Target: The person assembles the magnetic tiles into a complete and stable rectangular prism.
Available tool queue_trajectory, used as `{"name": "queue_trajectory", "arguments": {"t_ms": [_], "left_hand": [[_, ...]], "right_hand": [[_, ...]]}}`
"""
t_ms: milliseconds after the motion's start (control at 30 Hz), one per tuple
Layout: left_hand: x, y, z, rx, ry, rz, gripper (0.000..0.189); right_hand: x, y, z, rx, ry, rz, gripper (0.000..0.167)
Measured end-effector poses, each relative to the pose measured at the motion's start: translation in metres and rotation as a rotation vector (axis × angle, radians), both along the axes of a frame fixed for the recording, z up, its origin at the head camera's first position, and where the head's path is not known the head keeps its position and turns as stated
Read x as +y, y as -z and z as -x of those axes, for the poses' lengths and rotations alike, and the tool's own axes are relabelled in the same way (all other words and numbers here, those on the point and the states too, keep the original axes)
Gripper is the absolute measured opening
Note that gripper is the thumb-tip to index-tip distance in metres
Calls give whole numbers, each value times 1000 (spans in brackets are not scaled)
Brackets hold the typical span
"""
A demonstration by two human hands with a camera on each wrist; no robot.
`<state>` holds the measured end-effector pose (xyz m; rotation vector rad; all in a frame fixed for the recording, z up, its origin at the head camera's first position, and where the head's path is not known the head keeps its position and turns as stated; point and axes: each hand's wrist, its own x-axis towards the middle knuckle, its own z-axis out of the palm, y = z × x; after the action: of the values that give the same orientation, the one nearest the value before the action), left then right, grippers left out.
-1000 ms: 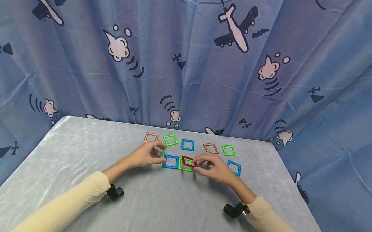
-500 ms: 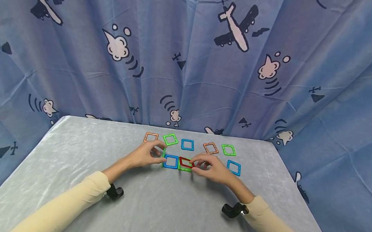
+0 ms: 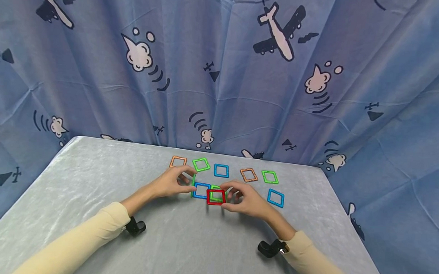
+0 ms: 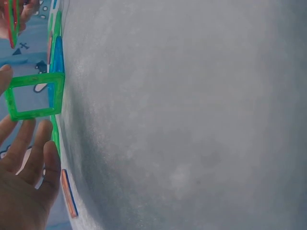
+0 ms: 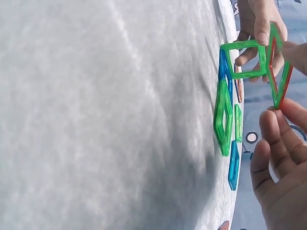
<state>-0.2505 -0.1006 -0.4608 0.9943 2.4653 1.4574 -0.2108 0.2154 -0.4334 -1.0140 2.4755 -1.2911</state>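
In the head view, my left hand (image 3: 171,182) holds a green square magnetic tile (image 4: 59,93) on edge, thumb on one side and fingers on the opposite side. It stands at the left side of a flat blue square tile (image 3: 200,197). A flat green tile (image 5: 218,122) lies to the right of the blue one. My right hand (image 3: 248,199) pinches a red square tile (image 3: 215,203), raised and tilted in front of the flat green tile. Red and green edges both show on this held piece in the wrist views; whether it is two tiles together I cannot tell.
Behind the hands lie loose square tiles: orange (image 3: 179,157), green (image 3: 201,170), blue (image 3: 221,176), another orange (image 3: 248,180) and another green (image 3: 270,183). One more blue tile (image 3: 276,205) lies right of my right hand. A blue patterned curtain (image 3: 221,92) hangs behind the grey-clothed table (image 3: 185,241).
My right hand has moved slightly left and nearer with the red tile, which has turned from slanted over the flat green tile to facing the head camera. My left hand has stayed put.
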Motion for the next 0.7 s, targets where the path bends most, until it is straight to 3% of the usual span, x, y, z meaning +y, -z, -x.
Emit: {"name": "queue_trajectory", "arguments": {"t_ms": [300,400,633,700], "left_hand": [[1,0,1,-7,-6,2,52],[1,0,1,-7,-8,0,52],[1,0,0,-6,-13,11,52],[1,0,0,-6,-15,14,52]], "right_hand": [[-8,0,0,-26,14,1,51],[-15,-13,-7,-45,12,14,49],[-14,-4,-3,-36,-1,17,51],[-18,-12,-9,-52,-1,28,50]]}}
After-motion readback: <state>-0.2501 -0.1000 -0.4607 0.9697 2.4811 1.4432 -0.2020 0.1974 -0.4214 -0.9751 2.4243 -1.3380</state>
